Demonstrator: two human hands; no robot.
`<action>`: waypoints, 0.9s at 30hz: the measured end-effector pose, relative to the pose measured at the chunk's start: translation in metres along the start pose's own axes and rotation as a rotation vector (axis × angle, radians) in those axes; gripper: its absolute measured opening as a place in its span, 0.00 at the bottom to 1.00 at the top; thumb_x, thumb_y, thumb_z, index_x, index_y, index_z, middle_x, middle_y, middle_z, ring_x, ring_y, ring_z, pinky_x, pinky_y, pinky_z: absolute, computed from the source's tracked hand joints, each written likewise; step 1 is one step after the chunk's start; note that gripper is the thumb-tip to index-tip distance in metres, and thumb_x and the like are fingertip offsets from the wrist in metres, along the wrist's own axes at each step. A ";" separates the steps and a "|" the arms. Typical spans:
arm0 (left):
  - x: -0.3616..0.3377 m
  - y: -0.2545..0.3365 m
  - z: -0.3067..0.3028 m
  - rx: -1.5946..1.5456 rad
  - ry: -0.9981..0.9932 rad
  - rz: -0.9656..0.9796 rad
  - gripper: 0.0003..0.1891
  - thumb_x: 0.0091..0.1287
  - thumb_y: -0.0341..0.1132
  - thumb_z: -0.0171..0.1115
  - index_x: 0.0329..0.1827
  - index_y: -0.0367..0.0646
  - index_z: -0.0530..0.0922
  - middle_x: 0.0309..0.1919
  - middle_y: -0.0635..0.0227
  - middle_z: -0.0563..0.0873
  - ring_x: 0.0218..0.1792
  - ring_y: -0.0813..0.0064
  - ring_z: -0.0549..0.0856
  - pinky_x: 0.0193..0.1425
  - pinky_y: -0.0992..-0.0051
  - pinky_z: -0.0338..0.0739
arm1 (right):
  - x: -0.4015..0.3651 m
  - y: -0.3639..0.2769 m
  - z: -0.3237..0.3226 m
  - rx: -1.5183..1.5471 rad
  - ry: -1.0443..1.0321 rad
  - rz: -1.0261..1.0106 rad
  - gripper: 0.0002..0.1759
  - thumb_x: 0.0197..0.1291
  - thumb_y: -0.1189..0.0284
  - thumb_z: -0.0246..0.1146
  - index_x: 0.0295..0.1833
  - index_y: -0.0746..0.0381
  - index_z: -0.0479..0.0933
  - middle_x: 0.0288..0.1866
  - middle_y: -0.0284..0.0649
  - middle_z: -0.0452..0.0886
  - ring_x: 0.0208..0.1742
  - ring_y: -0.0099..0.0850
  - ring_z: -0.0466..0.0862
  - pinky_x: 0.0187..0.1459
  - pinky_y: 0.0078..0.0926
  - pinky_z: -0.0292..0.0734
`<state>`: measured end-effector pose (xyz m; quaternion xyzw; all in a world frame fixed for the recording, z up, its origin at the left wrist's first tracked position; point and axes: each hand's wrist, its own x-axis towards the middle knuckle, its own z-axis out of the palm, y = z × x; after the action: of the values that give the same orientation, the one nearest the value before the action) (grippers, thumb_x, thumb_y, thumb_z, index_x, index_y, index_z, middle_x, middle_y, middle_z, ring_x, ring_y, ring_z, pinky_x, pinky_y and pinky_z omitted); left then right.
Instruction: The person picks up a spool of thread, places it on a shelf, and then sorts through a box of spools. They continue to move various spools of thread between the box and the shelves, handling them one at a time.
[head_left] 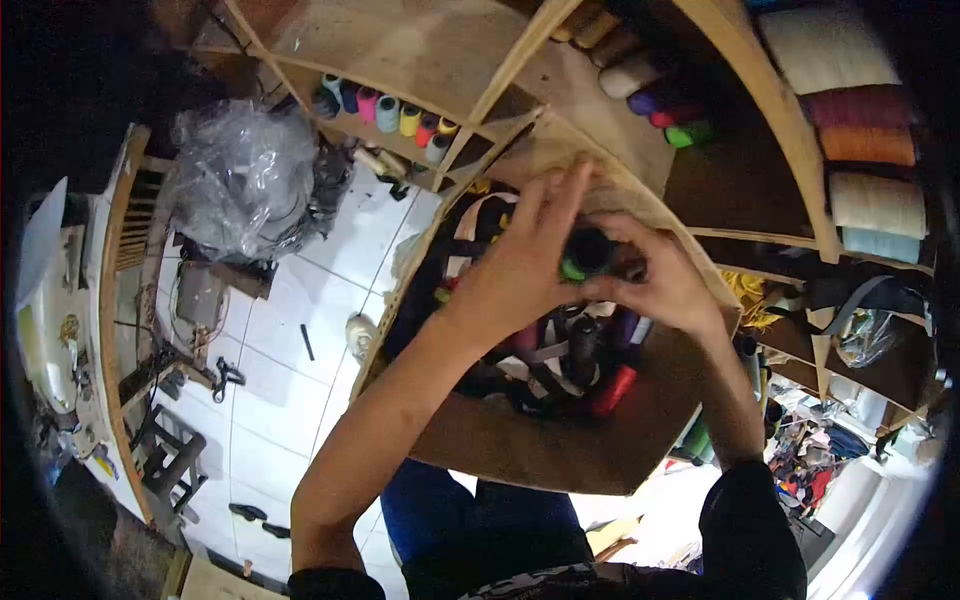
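A cardboard box (530,455) stands open in front of me, with spools, straps and dark items inside. Above its contents, my right hand (655,270) curls its fingers round a dark spool (588,250) that shows some green at its lower left. My left hand (545,245) is against the spool's left side, fingers stretched upward and slightly blurred. Lower in the box lie a red spool (613,390) and a black spool (584,350).
Wooden shelves behind hold small coloured spools (387,113) and, at the right, large thread cones (865,145). Clear plastic bags (245,180) are piled at the left. A dark stool (170,455) stands on the white tiled floor (270,400). Fabric scraps (815,455) lie at the lower right.
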<state>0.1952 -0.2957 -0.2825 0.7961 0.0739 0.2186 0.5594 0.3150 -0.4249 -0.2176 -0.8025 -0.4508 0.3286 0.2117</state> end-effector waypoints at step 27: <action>-0.064 -0.070 0.071 0.350 -0.509 -0.455 0.24 0.66 0.51 0.53 0.38 0.34 0.79 0.27 0.56 0.84 0.31 0.56 0.86 0.36 0.57 0.79 | 0.008 0.036 -0.013 1.253 0.235 0.041 0.19 0.66 0.66 0.55 0.54 0.70 0.69 0.52 0.48 0.78 0.53 0.39 0.80 0.55 0.41 0.77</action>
<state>0.1774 -0.3546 -0.3844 0.8716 0.1438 -0.1317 0.4498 0.3484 -0.4363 -0.2345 -0.5657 -0.1314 0.4437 0.6825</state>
